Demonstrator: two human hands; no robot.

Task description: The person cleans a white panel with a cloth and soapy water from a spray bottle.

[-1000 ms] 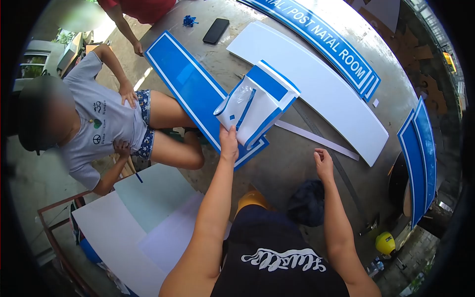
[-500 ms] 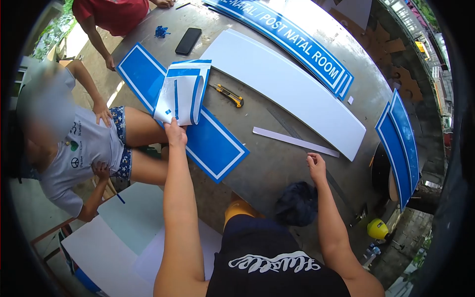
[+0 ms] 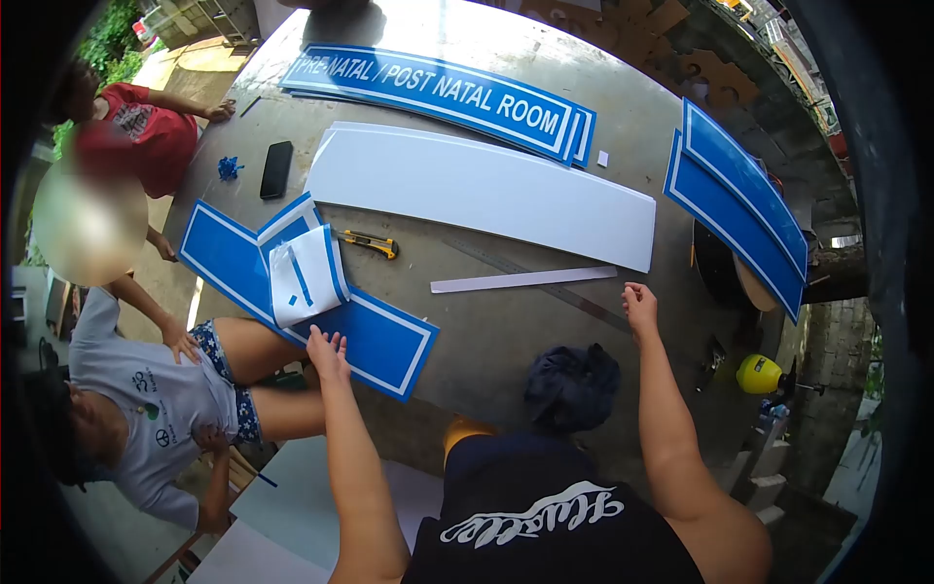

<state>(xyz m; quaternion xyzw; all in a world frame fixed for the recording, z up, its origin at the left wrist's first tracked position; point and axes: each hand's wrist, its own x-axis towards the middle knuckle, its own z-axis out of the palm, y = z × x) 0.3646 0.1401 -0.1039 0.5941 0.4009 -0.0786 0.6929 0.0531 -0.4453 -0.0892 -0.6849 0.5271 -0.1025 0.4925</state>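
My left hand (image 3: 329, 354) is open, fingers apart, over the edge of a long blue sign panel (image 3: 384, 336) with a white border. Just beyond the fingertips lies a folded white-and-blue sheet (image 3: 309, 277), its white face up on the panel. My right hand (image 3: 639, 310) is closed with fingers curled, near the right end of a narrow pale strip (image 3: 525, 280); what it holds, if anything, is hidden. Under the strip runs a metal ruler (image 3: 574, 297). A yellow utility knife (image 3: 368, 243) lies beside the folded sheet.
White panels (image 3: 486, 195) lie mid-table, with a "PRE-NATAL / POST NATAL ROOM" sign (image 3: 438, 95) behind. Blue panels (image 3: 735, 200) stand at the right. A phone (image 3: 276, 169), dark cloth (image 3: 572, 387) and yellow tape measure (image 3: 759, 374) are around. Two people are at the left.
My left hand has let go of the folded sheet, which now rests on the blue panel. My right hand stays near the strip's end. The camera view has shifted.
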